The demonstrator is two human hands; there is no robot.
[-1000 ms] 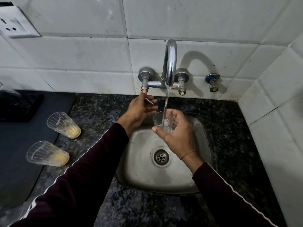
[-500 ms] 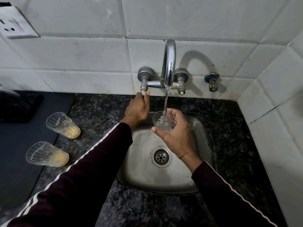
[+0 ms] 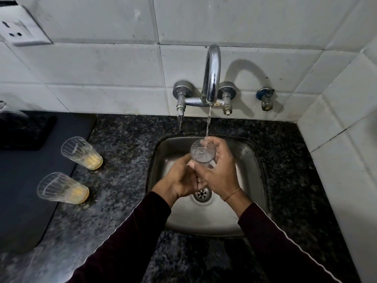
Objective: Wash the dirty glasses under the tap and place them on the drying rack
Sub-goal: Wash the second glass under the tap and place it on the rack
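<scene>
both hands cupped round the glass (image 3: 202,153) under the tap (image 3: 211,78), mouth up; right hand (image 3: 219,170) grips its side, left hand (image 3: 180,179) its base, sink (image 3: 253,180) below.

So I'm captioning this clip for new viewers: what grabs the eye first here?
Both hands, left and right, hold a clear glass over the steel sink, with the tap running a thin stream into it. On the counter to the left stand two dirty glasses, far and near, with yellowish dregs.
</scene>
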